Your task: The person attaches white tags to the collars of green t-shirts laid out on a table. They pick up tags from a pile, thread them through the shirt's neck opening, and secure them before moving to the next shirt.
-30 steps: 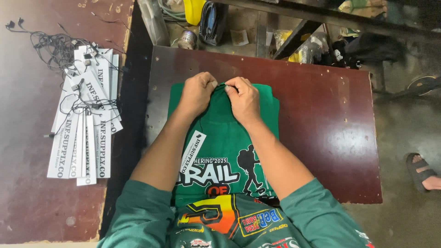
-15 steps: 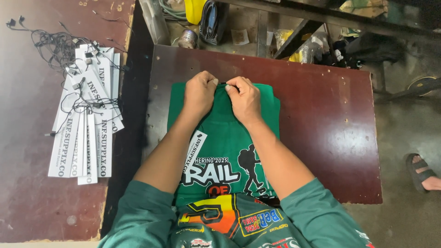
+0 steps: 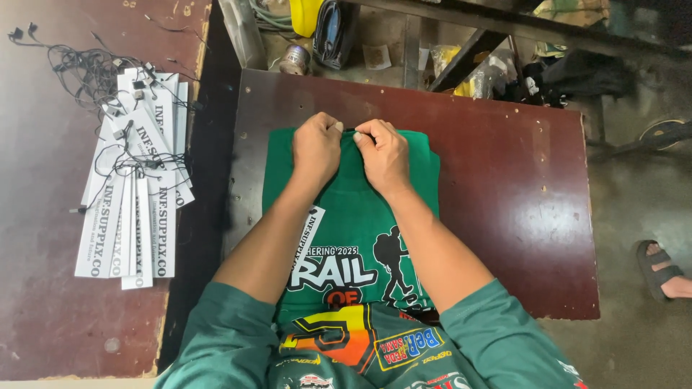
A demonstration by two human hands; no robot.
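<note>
A green printed T-shirt (image 3: pixel 353 216) lies flat on a dark red-brown table (image 3: pixel 504 166), its far edge turned away from me. Both hands rest on that far edge at the collar. My left hand (image 3: pixel 316 148) and my right hand (image 3: pixel 383 155) sit close together, fingertips pinched on a thin dark string at the shirt's edge. A long white paper tag (image 3: pixel 308 232) lies on the shirt beside my left forearm.
A second table (image 3: pixel 43 302) on the left carries a pile of white paper tags (image 3: pixel 133 194) and tangled black strings (image 3: pixel 79 65). Beyond the table are a yellow object (image 3: pixel 306 13), a dark bag (image 3: pixel 333 32) and a small tin (image 3: pixel 294 60). Another person's sandalled foot (image 3: pixel 663 270) shows at right.
</note>
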